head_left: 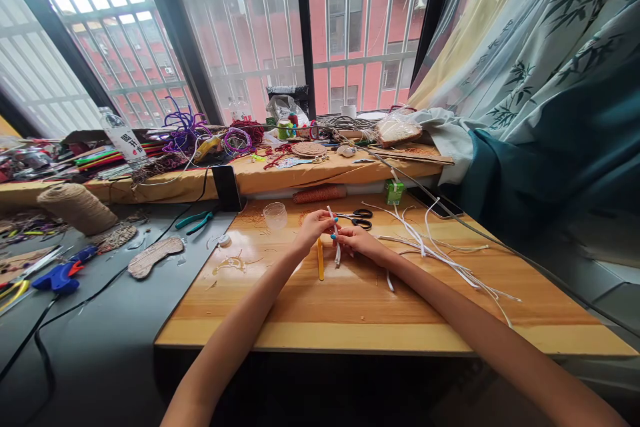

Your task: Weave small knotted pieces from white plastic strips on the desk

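Note:
Both hands meet over the middle of the wooden table. My left hand (319,223) pinches the upper end of a thin white strip (337,255), which looks like cord or paper. Just below and to the right, my right hand (356,240) has its fingers closed on the same strip. The strip's lower end hangs down between the hands and the table. Under my left hand lies a flat yellow stick (321,260). Black-handled scissors (362,215) rest behind my right hand, their blades partly hidden by the fingers.
Loose white cords (445,253) spread across the table's right side, near a small green carton (394,191) and a dark phone (435,203). A clear cup (275,215) stands at the back left. On the grey surface lie teal pliers (194,221), a blue glue gun (65,273) and a twine spool (77,208).

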`<control>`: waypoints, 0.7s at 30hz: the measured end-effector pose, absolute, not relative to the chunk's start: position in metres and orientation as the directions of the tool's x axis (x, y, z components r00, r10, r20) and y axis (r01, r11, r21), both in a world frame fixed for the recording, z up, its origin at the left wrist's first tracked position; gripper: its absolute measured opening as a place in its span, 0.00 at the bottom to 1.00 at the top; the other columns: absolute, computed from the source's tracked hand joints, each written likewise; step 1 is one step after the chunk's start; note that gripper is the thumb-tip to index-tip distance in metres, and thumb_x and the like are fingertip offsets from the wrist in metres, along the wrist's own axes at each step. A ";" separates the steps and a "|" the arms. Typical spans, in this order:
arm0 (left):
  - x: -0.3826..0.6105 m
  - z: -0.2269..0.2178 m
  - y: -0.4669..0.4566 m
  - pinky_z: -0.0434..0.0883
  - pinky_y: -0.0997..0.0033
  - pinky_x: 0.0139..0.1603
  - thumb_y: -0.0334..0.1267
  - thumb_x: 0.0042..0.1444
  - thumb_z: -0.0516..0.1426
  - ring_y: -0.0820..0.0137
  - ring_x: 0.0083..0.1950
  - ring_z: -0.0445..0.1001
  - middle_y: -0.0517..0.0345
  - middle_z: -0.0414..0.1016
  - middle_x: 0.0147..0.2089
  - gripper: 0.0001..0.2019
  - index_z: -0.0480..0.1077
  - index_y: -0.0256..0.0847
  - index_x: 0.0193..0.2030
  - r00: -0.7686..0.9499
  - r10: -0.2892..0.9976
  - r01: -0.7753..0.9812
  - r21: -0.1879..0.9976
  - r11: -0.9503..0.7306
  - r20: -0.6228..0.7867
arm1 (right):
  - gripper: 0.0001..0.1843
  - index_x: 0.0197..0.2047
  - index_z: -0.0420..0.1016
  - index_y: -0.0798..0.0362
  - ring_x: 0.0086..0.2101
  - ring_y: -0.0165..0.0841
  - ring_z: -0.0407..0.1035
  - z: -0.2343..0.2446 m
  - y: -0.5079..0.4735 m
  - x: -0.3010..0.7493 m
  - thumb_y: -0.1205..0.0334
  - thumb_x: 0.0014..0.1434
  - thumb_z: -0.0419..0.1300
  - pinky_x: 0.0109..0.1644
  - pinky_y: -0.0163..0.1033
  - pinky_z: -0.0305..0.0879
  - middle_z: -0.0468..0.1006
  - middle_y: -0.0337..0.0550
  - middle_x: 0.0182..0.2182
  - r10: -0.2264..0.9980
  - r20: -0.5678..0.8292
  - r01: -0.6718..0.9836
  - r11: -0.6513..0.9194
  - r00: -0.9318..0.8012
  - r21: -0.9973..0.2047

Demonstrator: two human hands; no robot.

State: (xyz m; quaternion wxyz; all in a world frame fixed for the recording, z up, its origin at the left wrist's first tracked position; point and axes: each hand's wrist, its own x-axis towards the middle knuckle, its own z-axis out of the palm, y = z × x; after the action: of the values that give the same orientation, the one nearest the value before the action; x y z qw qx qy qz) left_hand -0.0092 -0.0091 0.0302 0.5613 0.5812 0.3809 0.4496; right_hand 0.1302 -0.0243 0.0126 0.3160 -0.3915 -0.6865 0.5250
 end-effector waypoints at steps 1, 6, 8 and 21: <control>-0.009 0.030 -0.009 0.67 0.74 0.29 0.37 0.45 0.57 0.76 0.23 0.69 0.56 0.72 0.22 0.10 0.65 0.31 0.32 0.305 0.947 -0.072 0.994 -0.081 0.099 | 0.22 0.24 0.68 0.58 0.15 0.22 0.53 0.013 -0.025 0.130 0.44 0.42 0.56 0.18 0.30 0.50 0.62 0.33 0.15 0.867 0.022 0.209 0.144 -0.497 -0.967; -0.009 0.030 -0.009 0.67 0.74 0.28 0.36 0.45 0.56 0.75 0.22 0.69 0.55 0.72 0.23 0.09 0.65 0.31 0.30 0.287 0.953 -0.086 0.993 -0.076 0.098 | 0.21 0.25 0.68 0.58 0.15 0.21 0.51 0.015 -0.026 0.132 0.46 0.44 0.55 0.19 0.30 0.47 0.60 0.32 0.14 0.842 0.046 0.194 0.177 -0.538 -0.965; -0.009 0.031 -0.009 0.67 0.74 0.28 0.36 0.45 0.57 0.75 0.22 0.69 0.55 0.72 0.22 0.08 0.65 0.31 0.30 0.279 0.956 -0.087 0.994 -0.066 0.087 | 0.21 0.25 0.68 0.58 0.16 0.21 0.51 0.014 -0.025 0.133 0.45 0.44 0.55 0.19 0.30 0.47 0.60 0.32 0.15 0.832 0.053 0.187 0.186 -0.553 -0.965; -0.009 0.028 -0.008 0.67 0.73 0.27 0.35 0.45 0.56 0.74 0.21 0.69 0.56 0.72 0.20 0.07 0.65 0.32 0.28 0.264 0.961 -0.065 0.996 -0.063 0.078 | 0.22 0.21 0.66 0.57 0.14 0.21 0.53 0.006 -0.024 0.131 0.45 0.48 0.52 0.17 0.30 0.47 0.61 0.33 0.14 0.841 0.067 0.324 0.279 -0.537 -0.904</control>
State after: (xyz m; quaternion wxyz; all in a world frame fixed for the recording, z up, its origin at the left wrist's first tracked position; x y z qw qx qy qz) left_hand -0.0093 -0.0076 0.0278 0.5584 0.5660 0.3957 0.4597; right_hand 0.1307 -0.0240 0.0065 0.2827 -0.3896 -0.7479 0.4571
